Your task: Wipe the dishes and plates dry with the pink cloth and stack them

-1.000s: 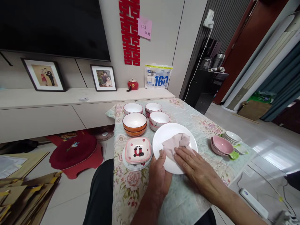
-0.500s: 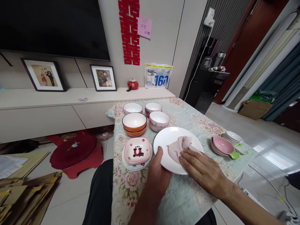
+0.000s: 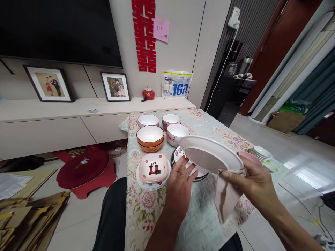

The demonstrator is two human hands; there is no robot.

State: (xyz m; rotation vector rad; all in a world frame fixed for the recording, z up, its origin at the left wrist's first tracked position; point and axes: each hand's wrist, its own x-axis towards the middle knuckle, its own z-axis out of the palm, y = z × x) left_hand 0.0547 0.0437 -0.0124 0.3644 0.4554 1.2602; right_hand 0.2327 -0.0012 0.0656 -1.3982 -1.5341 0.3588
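Observation:
A white plate (image 3: 211,151) is tilted up above the table, its underside partly facing me. My right hand (image 3: 255,183) grips its right rim, with a pale pink cloth (image 3: 227,195) pinched against the rim and hanging down. My left hand (image 3: 180,184) is open, fingers spread, just below the plate's left side; whether a fingertip touches the plate I cannot tell. Under the raised plate lies a stack of dark-rimmed patterned plates (image 3: 178,153). Beside my left hand, a square pink-rimmed cat dish (image 3: 153,168) rests on white plates (image 3: 142,184).
Behind the plates stand orange bowls (image 3: 150,136) and white bowls with red rims (image 3: 178,131). Pink bowls (image 3: 251,157) and small white dishes (image 3: 261,152) sit near the right table edge. A red stool (image 3: 86,170) is on the floor at left.
The white plate has been lifted and tipped up, uncovering the patterned plates. My right hand has gone from pressing the cloth on its face to gripping its rim; my left hand has opened.

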